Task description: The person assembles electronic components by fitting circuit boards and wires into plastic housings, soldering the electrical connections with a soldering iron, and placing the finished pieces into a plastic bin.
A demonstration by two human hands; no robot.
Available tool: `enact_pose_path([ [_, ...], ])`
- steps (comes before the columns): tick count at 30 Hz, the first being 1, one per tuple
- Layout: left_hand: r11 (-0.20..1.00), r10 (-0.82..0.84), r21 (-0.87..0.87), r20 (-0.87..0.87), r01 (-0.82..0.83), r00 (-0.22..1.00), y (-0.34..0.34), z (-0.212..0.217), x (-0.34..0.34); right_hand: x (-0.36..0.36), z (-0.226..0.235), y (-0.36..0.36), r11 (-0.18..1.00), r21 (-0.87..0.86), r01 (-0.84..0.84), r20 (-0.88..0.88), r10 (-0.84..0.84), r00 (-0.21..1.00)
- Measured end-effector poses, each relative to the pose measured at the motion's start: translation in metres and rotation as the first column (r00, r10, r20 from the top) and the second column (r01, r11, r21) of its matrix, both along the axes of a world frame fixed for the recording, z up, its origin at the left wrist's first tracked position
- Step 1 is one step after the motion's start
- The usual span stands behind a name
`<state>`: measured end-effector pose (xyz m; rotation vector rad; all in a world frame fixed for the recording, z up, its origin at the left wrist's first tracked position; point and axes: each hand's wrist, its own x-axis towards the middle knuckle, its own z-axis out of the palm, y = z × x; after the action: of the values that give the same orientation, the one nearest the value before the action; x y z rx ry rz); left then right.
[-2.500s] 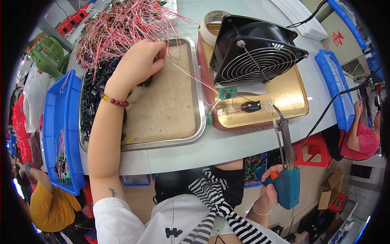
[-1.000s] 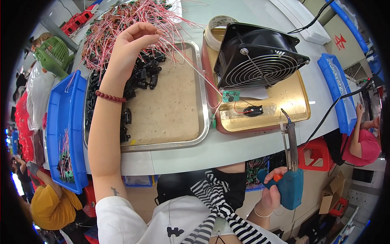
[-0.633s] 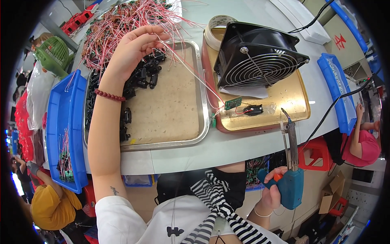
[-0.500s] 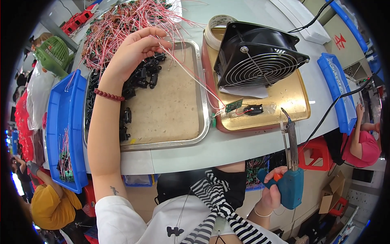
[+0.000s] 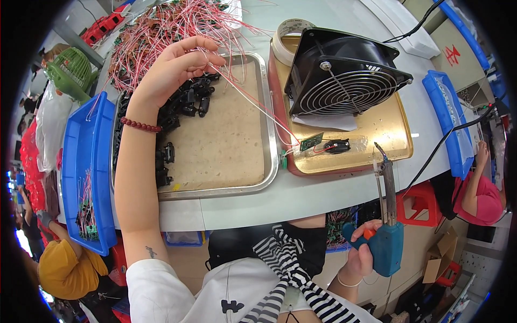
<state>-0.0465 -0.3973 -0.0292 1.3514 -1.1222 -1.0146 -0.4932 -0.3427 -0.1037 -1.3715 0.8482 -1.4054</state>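
My left hand (image 5: 177,67) is raised over the metal tray (image 5: 267,113), its fingers closed on red and white wires (image 5: 250,99). These wires run right and down to a small green circuit board (image 5: 311,142) on the near edge of the gold tin (image 5: 371,129). Beside the board lies a small black component (image 5: 337,146), joined to it by a short red wire. My right hand (image 5: 362,262) grips a teal soldering gun (image 5: 389,250) at the table's front edge. Its tip points up near the tin's right front corner, apart from the board.
A black fan (image 5: 344,72) and a tape roll (image 5: 280,43) stand on the tin. Black parts (image 5: 202,99) fill the tray's left side; a heap of wired boards (image 5: 142,51) lies behind. Blue bins (image 5: 75,156) flank the table. A black cable (image 5: 437,144) hangs at right, near another person (image 5: 479,199).
My left hand has shifted slightly left, still holding the wires. The circuit board has turned a little. My right hand and the soldering gun have barely moved.
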Motion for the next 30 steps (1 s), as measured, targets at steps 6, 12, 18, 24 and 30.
enact_pose_path([
  [6, 1.000, -0.004, -0.007, 0.029, 0.004, 1.000, 0.0021, 0.0013, -0.0008, 0.0006, -0.0006, 0.0007, 1.000, 0.007, 0.005, -0.004, -0.005, 1.000],
  [12, 0.998, -0.057, -0.023, 0.021, 0.057, 0.998, 0.0056, -0.0002, 0.0033, 0.0028, 0.0010, 0.0046, 1.000, 0.011, 0.009, 0.003, -0.010, 1.000],
  [18, 0.999, -0.015, -0.037, 0.045, 0.017, 0.999, 0.0062, -0.0023, 0.0022, 0.0021, -0.0012, 0.0058, 1.000, -0.016, -0.001, 0.008, 0.001, 1.000],
  [24, 0.998, 0.054, -0.046, 0.165, -0.046, 0.985, 0.0036, -0.0007, -0.0016, 0.0019, -0.0018, 0.0065, 1.000, -0.023, -0.005, 0.001, 0.005, 1.000],
  [30, 0.998, 0.018, 0.036, 0.490, -0.041, 0.871, 0.0018, -0.0035, -0.0050, 0.0007, -0.0030, 0.0052, 1.000, -0.025, -0.008, -0.017, 0.007, 1.000],
])
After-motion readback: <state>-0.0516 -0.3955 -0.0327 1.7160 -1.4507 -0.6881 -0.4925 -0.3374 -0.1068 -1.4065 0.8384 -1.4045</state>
